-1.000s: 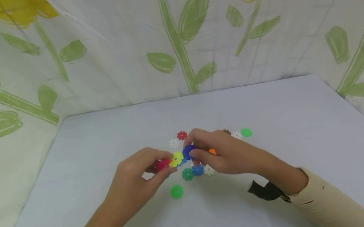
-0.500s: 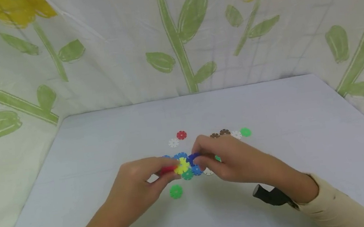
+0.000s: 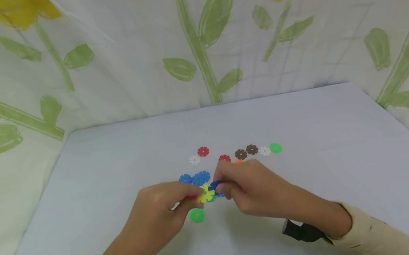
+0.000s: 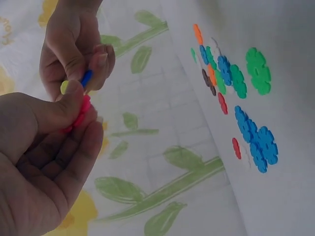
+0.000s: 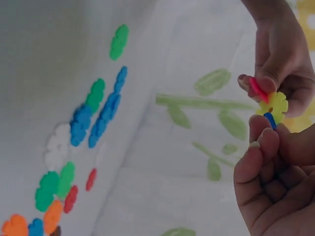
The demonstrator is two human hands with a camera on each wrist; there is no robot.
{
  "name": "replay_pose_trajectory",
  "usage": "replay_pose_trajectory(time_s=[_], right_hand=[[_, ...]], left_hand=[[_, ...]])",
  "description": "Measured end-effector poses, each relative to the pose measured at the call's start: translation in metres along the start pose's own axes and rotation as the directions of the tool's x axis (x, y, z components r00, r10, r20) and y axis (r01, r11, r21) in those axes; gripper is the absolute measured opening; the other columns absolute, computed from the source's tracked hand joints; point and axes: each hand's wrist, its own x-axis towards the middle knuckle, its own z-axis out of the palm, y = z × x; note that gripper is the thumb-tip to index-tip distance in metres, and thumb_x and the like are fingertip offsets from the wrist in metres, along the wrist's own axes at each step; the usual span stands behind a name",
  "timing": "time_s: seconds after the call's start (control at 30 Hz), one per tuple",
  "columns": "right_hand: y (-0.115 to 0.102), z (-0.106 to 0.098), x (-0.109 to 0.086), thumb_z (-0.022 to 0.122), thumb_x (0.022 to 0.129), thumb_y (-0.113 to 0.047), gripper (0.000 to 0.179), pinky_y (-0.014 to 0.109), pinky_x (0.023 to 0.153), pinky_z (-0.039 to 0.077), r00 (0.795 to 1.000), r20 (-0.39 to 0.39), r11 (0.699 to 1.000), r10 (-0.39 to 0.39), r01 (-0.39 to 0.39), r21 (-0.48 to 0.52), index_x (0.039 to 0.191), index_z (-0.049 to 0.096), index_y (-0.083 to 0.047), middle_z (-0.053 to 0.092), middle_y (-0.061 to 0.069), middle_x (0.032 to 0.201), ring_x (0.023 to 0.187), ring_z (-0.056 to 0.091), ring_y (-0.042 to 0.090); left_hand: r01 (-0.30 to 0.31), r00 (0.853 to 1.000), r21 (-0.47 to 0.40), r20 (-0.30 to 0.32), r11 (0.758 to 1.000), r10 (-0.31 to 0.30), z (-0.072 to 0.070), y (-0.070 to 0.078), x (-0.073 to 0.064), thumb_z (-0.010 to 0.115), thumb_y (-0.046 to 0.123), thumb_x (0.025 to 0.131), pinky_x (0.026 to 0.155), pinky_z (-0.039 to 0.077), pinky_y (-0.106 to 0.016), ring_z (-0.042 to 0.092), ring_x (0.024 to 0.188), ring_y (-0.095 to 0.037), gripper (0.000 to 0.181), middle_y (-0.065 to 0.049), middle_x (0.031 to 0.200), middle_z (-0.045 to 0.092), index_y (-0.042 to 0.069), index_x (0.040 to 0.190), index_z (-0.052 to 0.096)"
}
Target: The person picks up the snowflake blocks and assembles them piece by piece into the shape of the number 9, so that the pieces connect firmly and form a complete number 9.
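In the head view, both hands meet over the table's middle at a joined set of notched plastic snowflake discs. My left hand [image 3: 157,207] pinches the red-pink disc [image 5: 257,89] between thumb and fingers. A yellow disc [image 5: 278,105] sits in the middle, fitted to the pink one. My right hand [image 3: 259,184] pinches a dark blue disc [image 4: 87,77] at the yellow one's other edge. Blue and yellow touch; fingers hide how deep their slots sit. Seen from the right wrist, the set is held well off the table.
Loose discs lie on the white table [image 3: 116,155]: several blue ones [image 3: 200,177], a green one [image 3: 197,215] near the front, and red [image 3: 203,151], white [image 3: 265,151], brown [image 3: 252,149] and light green [image 3: 276,147] ones behind. A flower-printed curtain [image 3: 124,69] hangs beyond the table.
Both hands have moved slightly nearer the person. The dark blue disc was turned face-on beside the yellow one and now meets its edge; the pink disc has become mostly hidden by left-hand fingers.
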Motion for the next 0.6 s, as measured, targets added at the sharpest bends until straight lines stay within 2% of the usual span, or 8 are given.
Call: replay_pose_trajectory(time_s=[0.07, 0.1, 0.2, 0.27, 0.3, 0.37, 0.5, 0.6], right_hand=[[0.001, 0.005, -0.002, 0.066, 0.095, 0.002, 0.017, 0.018, 0.053, 0.045, 0.998, 0.061, 0.998, 0.025, -0.028, 0.051, 0.097, 0.056, -0.013, 0.054, -0.008, 0.073, 0.060, 0.044, 0.001], [0.002, 0.008, -0.004, 0.066, 0.095, 0.000, 0.016, 0.018, 0.053, 0.045, 0.994, 0.096, 0.996, 0.042, -0.049, 0.075, 0.098, 0.057, -0.013, 0.054, -0.009, 0.073, 0.060, 0.045, 0.000], [0.003, 0.015, -0.006, 0.066, 0.097, -0.006, 0.012, 0.019, 0.052, 0.045, 0.981, 0.178, 0.988, 0.071, -0.094, 0.122, 0.099, 0.057, -0.014, 0.054, -0.011, 0.071, 0.058, 0.044, -0.001], [0.002, 0.018, -0.006, 0.067, 0.097, -0.009, 0.011, 0.019, 0.051, 0.045, 0.977, 0.200, 0.985, 0.076, -0.104, 0.134, 0.098, 0.057, -0.014, 0.055, -0.012, 0.070, 0.056, 0.044, -0.002], [0.002, 0.019, -0.006, 0.068, 0.096, -0.010, 0.012, 0.018, 0.051, 0.045, 0.976, 0.204, 0.985, 0.074, -0.104, 0.138, 0.097, 0.057, -0.014, 0.054, -0.013, 0.069, 0.056, 0.044, -0.002], [0.002, 0.019, -0.005, 0.069, 0.096, -0.010, 0.013, 0.018, 0.051, 0.044, 0.977, 0.203, 0.985, 0.061, -0.091, 0.143, 0.095, 0.057, -0.014, 0.055, -0.014, 0.068, 0.057, 0.045, -0.003], [0.003, 0.018, -0.003, 0.070, 0.095, -0.010, 0.010, 0.018, 0.053, 0.047, 0.980, 0.197, 0.983, 0.039, -0.073, 0.167, 0.094, 0.061, -0.014, 0.059, -0.014, 0.072, 0.061, 0.049, -0.004], [0.005, 0.017, -0.003, 0.069, 0.096, -0.010, 0.006, 0.020, 0.059, 0.051, 0.979, 0.197, 0.976, 0.051, -0.090, 0.197, 0.098, 0.064, -0.013, 0.066, -0.012, 0.080, 0.067, 0.057, -0.001]], left_hand=[[0.056, 0.994, -0.018, 0.096, 0.998, -0.054, -0.002, -0.001, -0.003, 0.089, 0.006, 0.072, 0.072, 0.055, -0.018, 0.068, 0.078, -0.001, 0.024, 0.008, 0.085, 0.074, 0.011, 0.093, 0.078], [0.082, 0.986, -0.019, 0.150, 0.996, -0.079, -0.004, -0.002, -0.004, 0.089, 0.009, 0.074, 0.072, 0.055, -0.017, 0.067, 0.077, -0.001, 0.023, 0.009, 0.086, 0.073, 0.012, 0.095, 0.078], [0.156, 0.942, -0.009, 0.304, 0.988, -0.146, -0.011, -0.005, -0.008, 0.088, 0.026, 0.077, 0.072, 0.056, -0.020, 0.064, 0.079, 0.000, 0.026, 0.014, 0.089, 0.071, 0.017, 0.099, 0.077], [0.194, 0.916, -0.011, 0.360, 0.981, -0.177, -0.015, -0.008, -0.009, 0.086, 0.039, 0.078, 0.072, 0.056, -0.023, 0.063, 0.082, 0.000, 0.033, 0.017, 0.093, 0.070, 0.020, 0.102, 0.076], [0.211, 0.908, -0.017, 0.374, 0.977, -0.190, -0.016, -0.010, -0.010, 0.083, 0.044, 0.079, 0.072, 0.056, -0.024, 0.062, 0.082, 0.000, 0.035, 0.019, 0.094, 0.069, 0.021, 0.103, 0.076], [0.236, 0.904, -0.039, 0.375, 0.971, -0.204, -0.015, -0.012, -0.010, 0.079, 0.047, 0.083, 0.073, 0.056, -0.025, 0.062, 0.084, -0.001, 0.031, 0.021, 0.095, 0.067, 0.024, 0.102, 0.075], [0.230, 0.923, -0.103, 0.339, 0.968, -0.184, -0.009, -0.013, -0.009, 0.075, 0.036, 0.092, 0.069, 0.056, -0.023, 0.061, 0.082, -0.002, 0.014, 0.020, 0.092, 0.064, 0.024, 0.099, 0.076], [0.209, 0.935, -0.139, 0.318, 0.968, -0.156, -0.004, -0.013, -0.007, 0.075, 0.027, 0.093, 0.066, 0.055, -0.022, 0.059, 0.080, -0.003, 0.007, 0.019, 0.089, 0.064, 0.021, 0.097, 0.077]])
